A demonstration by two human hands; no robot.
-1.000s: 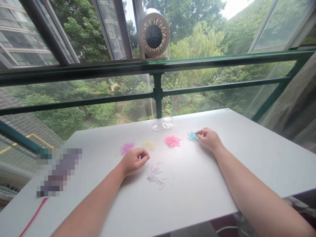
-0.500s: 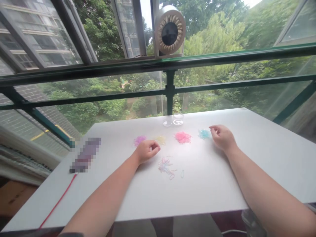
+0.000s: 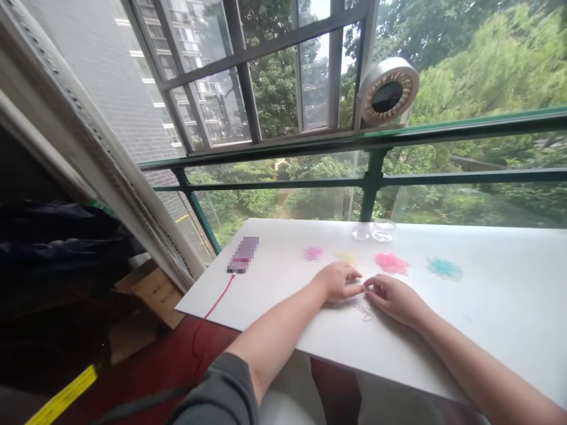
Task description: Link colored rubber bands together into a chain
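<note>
My left hand (image 3: 337,281) and my right hand (image 3: 394,298) meet fingertip to fingertip on the white table (image 3: 487,307), over a small heap of mixed loose elastic bands (image 3: 364,307) that they mostly hide. Both hands have curled fingers pinching at the bands; what each pinch holds is too small to make out. Beyond them lie sorted piles of bands: purple (image 3: 312,253), yellow (image 3: 345,256), pink (image 3: 391,262) and blue (image 3: 444,268).
A clear round container and its lid (image 3: 374,232) stand at the table's far edge by the green railing (image 3: 372,177). A blurred dark object (image 3: 243,256) with a red cable (image 3: 217,303) lies at the left. Cardboard (image 3: 155,289) sits on the floor left of the table.
My right hand left the blue pile and came in to the mixed heap beside my left hand. The view swung to the left, showing the window frame and floor.
</note>
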